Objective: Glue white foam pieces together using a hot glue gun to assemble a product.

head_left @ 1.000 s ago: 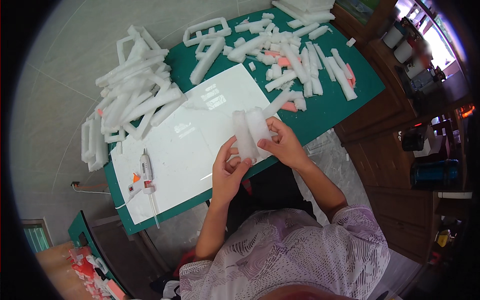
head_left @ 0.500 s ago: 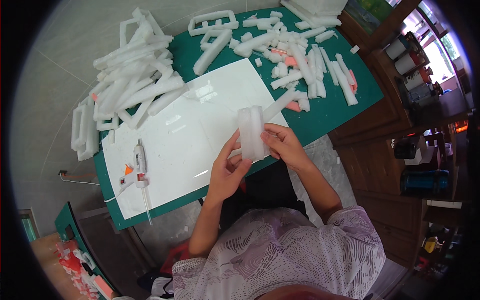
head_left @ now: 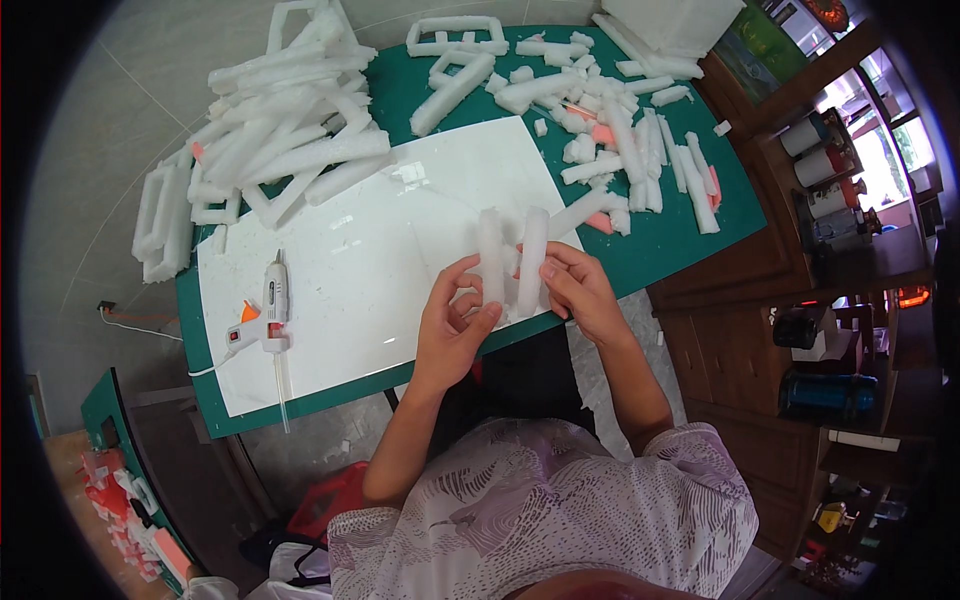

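Note:
In front of me, over the near edge of the white board (head_left: 380, 270), I hold up two white foam strips with a narrow gap between them. My left hand (head_left: 452, 325) is closed on the left foam strip (head_left: 490, 245), its thumb near the lower end. Thumb and fingers of my right hand (head_left: 588, 296) grip the right foam strip (head_left: 534, 255) along its outer side. A little white foam shows between the strips; whether it joins them I cannot tell. A white and grey glue gun (head_left: 275, 305) with a clear glue stick lies on the board's left side.
A tall heap of foam strips and frames (head_left: 290, 130) covers the table's far left. Loose foam pieces (head_left: 610, 120), some pink, lie scattered at the far right of the green table (head_left: 690, 245). A wooden cabinet (head_left: 740, 270) stands to the right. A person's hand (head_left: 200, 585) shows at lower left.
The two foam strips, side by side against each other before, now stand apart with a gap. My hands stay closed on them. The whole view has shifted slightly.

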Demonstrator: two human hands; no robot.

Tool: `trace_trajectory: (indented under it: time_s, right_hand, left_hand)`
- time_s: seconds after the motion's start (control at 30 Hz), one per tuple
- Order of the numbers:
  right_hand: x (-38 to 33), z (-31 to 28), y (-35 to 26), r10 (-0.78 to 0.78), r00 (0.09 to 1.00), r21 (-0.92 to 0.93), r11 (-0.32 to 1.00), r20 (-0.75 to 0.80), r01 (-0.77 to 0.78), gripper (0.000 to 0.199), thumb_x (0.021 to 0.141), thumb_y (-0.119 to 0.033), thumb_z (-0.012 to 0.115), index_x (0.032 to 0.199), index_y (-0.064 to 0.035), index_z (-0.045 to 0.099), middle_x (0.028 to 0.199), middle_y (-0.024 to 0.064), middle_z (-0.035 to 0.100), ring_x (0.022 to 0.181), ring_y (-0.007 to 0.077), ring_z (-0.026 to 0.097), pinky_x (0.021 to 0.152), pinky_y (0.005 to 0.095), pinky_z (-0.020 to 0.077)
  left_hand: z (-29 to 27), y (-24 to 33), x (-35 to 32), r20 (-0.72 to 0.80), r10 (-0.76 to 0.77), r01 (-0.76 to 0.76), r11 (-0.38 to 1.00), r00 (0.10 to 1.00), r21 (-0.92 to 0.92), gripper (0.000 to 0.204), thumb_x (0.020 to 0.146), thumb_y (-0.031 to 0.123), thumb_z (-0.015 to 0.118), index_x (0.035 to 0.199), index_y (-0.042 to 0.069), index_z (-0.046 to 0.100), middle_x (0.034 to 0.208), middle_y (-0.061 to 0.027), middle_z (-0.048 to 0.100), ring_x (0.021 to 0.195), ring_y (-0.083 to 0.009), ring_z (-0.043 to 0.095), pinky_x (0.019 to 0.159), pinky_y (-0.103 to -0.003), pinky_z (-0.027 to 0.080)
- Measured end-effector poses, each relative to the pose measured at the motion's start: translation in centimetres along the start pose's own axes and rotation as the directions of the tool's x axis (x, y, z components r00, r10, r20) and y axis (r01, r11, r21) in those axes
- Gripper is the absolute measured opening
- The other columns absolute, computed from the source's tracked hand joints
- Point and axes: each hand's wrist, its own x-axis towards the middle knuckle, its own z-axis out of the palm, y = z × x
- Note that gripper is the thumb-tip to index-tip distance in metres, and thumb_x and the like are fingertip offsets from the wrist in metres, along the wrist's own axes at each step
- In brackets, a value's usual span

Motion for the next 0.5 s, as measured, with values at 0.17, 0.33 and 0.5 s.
trace_trajectory:
  time_s: [0.17, 0.33, 0.5]
  right_hand:
    - [-0.09, 0.45, 0.23, -0.023, 1.000, -0.035, 0.999, 0.014, 0.023, 0.039, 0.096, -0.015, 0.060, 0.130, 0.0036, 0.055, 0.090, 0.0016, 0.066, 0.051, 0.0007, 0.040, 0.044, 0.0172, 0.0299]
    - [-0.11, 0.59, 0.07, -0.028, 0.999, -0.126, 0.992, 0.016, 0.029, 0.041, 0.096, -0.015, 0.060, 0.131, 0.0033, 0.054, 0.085, -0.0004, 0.065, 0.051, 0.0006, 0.041, 0.044, 0.0170, 0.0305]
    - [-0.11, 0.29, 0.10, -0.027, 0.998, -0.109, 0.993, 0.065, 0.034, 0.043, 0.096, -0.016, 0.061, 0.133, 0.0034, 0.052, 0.083, 0.0007, 0.065, 0.052, 0.0012, 0.043, 0.044, 0.0172, 0.0321]
  left_hand:
    - [0.46, -0.30, -0.08, 0.040, 0.000, 0.000, 1.000, 0.999, -0.016, 0.058, 0.087, -0.006, 0.063, 0.140, 0.004, 0.041, 0.113, -0.0034, 0.049, 0.103, -0.0145, 0.058, 0.080, -0.024, 0.050]
    - [0.23, -0.15, -0.01, 0.028, -0.001, 0.002, 1.000, 1.000, -0.006, 0.056, 0.087, -0.006, 0.064, 0.139, 0.002, 0.043, 0.108, -0.0025, 0.048, 0.100, -0.0117, 0.059, 0.080, -0.024, 0.052]
    - [-0.11, -0.41, -0.16, 0.035, 0.029, -0.030, 0.999, 0.999, 0.041, 0.054, 0.089, -0.007, 0.062, 0.140, 0.002, 0.044, 0.107, -0.0026, 0.046, 0.097, -0.0110, 0.060, 0.079, -0.024, 0.054]
